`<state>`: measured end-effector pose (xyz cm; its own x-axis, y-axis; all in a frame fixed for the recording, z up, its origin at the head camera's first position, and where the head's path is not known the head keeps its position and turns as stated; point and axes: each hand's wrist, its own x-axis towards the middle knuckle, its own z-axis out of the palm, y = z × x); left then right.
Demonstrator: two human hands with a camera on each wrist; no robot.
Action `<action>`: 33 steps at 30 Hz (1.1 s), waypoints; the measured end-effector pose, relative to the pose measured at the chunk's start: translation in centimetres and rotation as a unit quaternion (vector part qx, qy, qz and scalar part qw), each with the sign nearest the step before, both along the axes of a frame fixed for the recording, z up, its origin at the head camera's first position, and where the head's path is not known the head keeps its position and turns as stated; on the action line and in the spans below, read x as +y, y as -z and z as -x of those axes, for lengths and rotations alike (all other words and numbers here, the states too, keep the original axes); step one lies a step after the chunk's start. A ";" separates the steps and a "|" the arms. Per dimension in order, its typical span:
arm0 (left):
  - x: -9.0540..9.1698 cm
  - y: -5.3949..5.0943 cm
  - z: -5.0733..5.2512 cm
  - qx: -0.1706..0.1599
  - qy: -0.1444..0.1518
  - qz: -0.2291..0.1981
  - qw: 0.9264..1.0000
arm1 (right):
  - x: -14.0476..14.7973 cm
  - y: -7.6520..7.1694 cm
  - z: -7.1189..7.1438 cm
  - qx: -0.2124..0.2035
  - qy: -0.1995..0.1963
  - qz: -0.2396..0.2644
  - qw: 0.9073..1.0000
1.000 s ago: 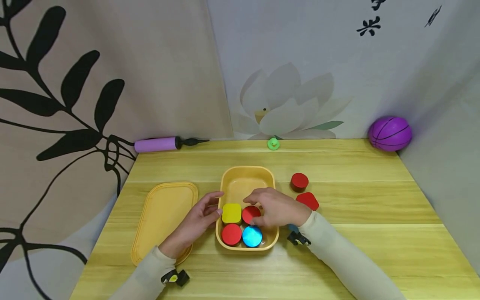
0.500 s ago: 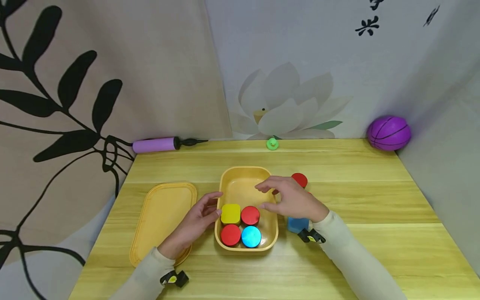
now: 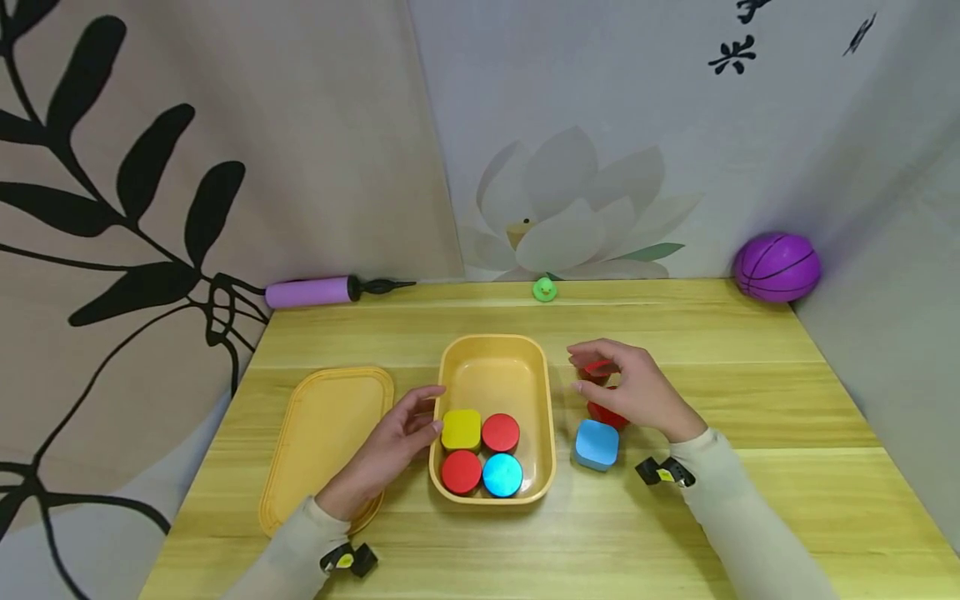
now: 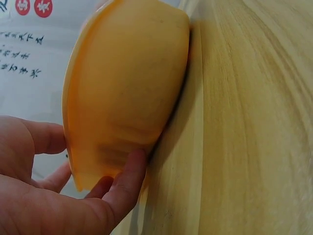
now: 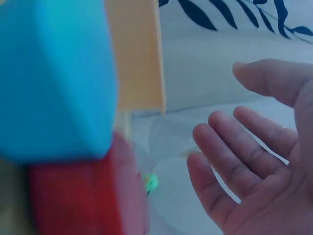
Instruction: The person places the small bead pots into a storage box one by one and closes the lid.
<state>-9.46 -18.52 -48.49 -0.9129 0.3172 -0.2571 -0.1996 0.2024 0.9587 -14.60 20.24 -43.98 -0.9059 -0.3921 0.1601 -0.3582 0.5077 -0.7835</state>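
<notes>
- I see the right hand [image 3: 637,387] spread: in the right wrist view its thumb stands well apart from the fingers, and this grip holds nothing.
- It hangs over the far red block [image 3: 596,372] and the near red block [image 3: 606,415], both to the right of the box [image 3: 498,379]; whether it touches one, I cannot tell.
- The blue block [image 3: 597,445] is also right of the box, closest to the person; I suppose these three lie there to be within short reach of the right hand.
- The left hand [image 3: 397,437] has its grip spread too, its fingers against the left outer wall of the box; in my judgement this steadies the box, which sits on the table [image 3: 712,333].
- Inside the box, at its near end, are the yellow block [image 3: 461,429], two red discs [image 3: 501,432] and the blue disc [image 3: 502,475], two by two; such close packing probably saves space.
- Left of the box lies a flat lid [image 3: 322,442], apparently put aside so that the top is uncovered.
- Beyond the box are the pump [image 3: 311,292], the green duck [image 3: 544,289] and the purple ball [image 3: 777,267], perhaps kept away from the work.
</notes>
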 end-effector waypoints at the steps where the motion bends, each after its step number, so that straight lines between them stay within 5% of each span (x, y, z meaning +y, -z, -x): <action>1: 0.0 0.0 0.0 0.000 0.001 0.000 1.000 | 0.4 0.2 -0.1 0.001 0.006 0.000 1.000; 13: -0.1 0.1 -0.1 -0.002 -0.001 0.000 1.000 | 4.3 3.1 -1.3 -0.013 0.039 -0.018 0.999; 33: 0.1 -0.1 -0.1 -0.003 0.003 0.003 1.000 | 6.6 5.3 -2.2 -0.075 -0.027 -0.033 0.996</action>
<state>-9.35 -18.46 -48.36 -0.9093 0.3220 -0.2636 -0.2034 0.2088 0.9566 -12.36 26.87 -49.28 -0.8954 -0.4453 -0.0026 -0.2678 0.5432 -0.7958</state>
